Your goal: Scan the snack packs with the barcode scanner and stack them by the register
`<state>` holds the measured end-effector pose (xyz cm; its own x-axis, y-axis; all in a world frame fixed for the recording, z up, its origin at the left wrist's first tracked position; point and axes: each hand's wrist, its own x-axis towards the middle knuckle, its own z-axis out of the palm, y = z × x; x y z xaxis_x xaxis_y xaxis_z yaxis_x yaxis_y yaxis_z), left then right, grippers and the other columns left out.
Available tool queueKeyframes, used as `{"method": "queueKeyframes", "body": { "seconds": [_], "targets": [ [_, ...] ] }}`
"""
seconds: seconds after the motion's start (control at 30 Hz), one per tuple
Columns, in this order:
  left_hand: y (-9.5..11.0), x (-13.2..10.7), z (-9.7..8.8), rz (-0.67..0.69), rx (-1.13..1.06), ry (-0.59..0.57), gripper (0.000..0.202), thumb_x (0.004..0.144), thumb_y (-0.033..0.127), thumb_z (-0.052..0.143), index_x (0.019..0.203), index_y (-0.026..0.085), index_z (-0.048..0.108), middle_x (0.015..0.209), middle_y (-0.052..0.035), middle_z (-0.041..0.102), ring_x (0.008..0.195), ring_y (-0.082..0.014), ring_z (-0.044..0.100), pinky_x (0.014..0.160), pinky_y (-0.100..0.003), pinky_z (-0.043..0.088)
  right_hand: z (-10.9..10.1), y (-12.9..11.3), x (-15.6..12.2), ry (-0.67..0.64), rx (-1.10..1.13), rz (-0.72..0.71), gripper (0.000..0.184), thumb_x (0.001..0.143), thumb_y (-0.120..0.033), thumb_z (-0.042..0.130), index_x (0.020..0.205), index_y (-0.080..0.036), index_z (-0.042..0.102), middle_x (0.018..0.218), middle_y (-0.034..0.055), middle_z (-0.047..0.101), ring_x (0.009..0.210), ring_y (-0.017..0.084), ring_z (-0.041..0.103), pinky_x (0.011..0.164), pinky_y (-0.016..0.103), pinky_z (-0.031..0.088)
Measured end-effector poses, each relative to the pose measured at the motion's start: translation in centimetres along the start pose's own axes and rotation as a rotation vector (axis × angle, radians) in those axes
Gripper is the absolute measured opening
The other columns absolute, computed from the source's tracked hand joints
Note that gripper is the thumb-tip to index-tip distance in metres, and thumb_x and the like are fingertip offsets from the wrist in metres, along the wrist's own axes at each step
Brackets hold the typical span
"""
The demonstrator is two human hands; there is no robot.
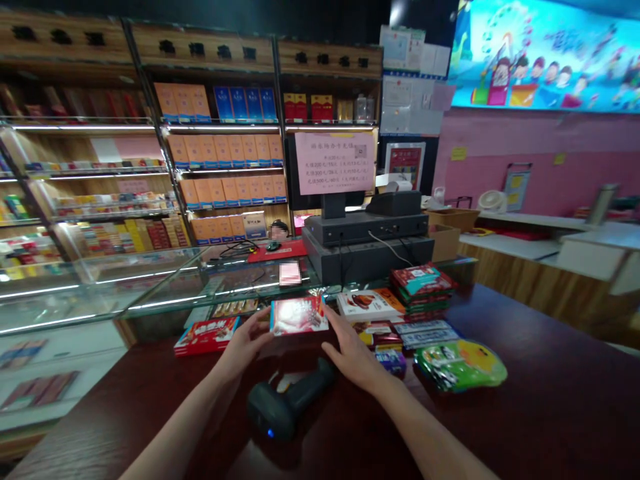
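Observation:
My left hand [245,341] and my right hand [350,350] grip opposite edges of a flat red-and-white snack box [299,315], which has a glare across its face. A black handheld barcode scanner [285,400] lies on the dark wooden counter [550,400] just below my hands, with a small blue light glowing. A red snack box [207,335] lies left of my left hand. Close to my right hand are a white food box [367,305] and small mixed packets [385,347].
A stack of red and teal packets [423,290] and a green foil bag [460,365] lie on the right. Behind stands a glass display case [150,287] with a black cash register [367,240]. Cigarette shelves [220,167] line the wall, and a person's head [279,230] shows beyond.

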<state>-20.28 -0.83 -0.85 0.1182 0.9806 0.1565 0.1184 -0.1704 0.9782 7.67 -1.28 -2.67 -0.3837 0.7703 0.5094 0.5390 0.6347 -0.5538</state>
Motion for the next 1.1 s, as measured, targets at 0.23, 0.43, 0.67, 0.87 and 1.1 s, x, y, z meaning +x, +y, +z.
{"method": "queueKeyframes", "body": {
  "seconds": [0.23,0.43,0.67,0.87,1.1],
  "targets": [
    [-0.2,-2.2,-1.2,0.03,0.056,0.044,0.085,0.074,0.047,0.075,0.146,0.015,0.044,0.11,-0.01,0.074,0.107,-0.0287,0.069,0.096,-0.042,0.053,0.6,-0.7,-0.1,-0.089,0.068,-0.017,0.079,0.088,-0.017,0.048,0.161,-0.024,0.017,0.165,0.0076,0.029,0.152,0.022,0.026,0.125,0.05,0.023],
    [-0.8,-3.1,-1.7,0.041,0.043,0.051,0.082,0.077,0.043,0.073,0.148,0.017,0.042,0.114,-0.0097,0.072,0.109,-0.0279,0.069,0.097,-0.044,0.053,1.1,-0.4,-0.3,-0.122,0.086,-0.015,0.075,0.092,-0.023,0.047,0.161,-0.023,0.017,0.166,0.0067,0.026,0.152,0.022,0.025,0.125,0.049,0.021],
    [-2.1,-4.1,-2.0,0.06,0.041,0.071,0.082,0.078,0.035,0.07,0.152,0.022,0.038,0.122,-0.0093,0.07,0.11,-0.0276,0.068,0.091,-0.041,0.055,1.4,-0.4,-0.5,-0.149,0.124,-0.005,0.074,0.093,-0.024,0.047,0.161,-0.026,0.017,0.165,0.0053,0.027,0.152,0.021,0.026,0.125,0.048,0.022],
    [-2.0,-4.8,-1.8,0.111,0.325,0.2,0.075,0.078,0.031,0.066,0.149,0.025,0.044,0.115,-0.0034,0.073,0.109,-0.0243,0.069,0.099,-0.039,0.051,2.0,-0.1,-0.7,-0.138,0.172,-0.009,0.074,0.094,-0.021,0.047,0.161,-0.028,0.018,0.165,0.0035,0.027,0.152,0.021,0.026,0.125,0.05,0.021],
    [-3.2,-4.8,-2.1,0.282,0.634,0.297,0.061,0.085,0.033,0.063,0.145,0.028,0.049,0.116,-0.0032,0.073,0.108,-0.0221,0.067,0.1,-0.039,0.05,2.5,0.3,-0.5,-0.012,0.219,-0.06,0.067,0.095,-0.019,0.046,0.158,-0.033,0.027,0.162,0.0015,0.035,0.149,0.022,0.034,0.124,0.051,0.027]
  ]
}}
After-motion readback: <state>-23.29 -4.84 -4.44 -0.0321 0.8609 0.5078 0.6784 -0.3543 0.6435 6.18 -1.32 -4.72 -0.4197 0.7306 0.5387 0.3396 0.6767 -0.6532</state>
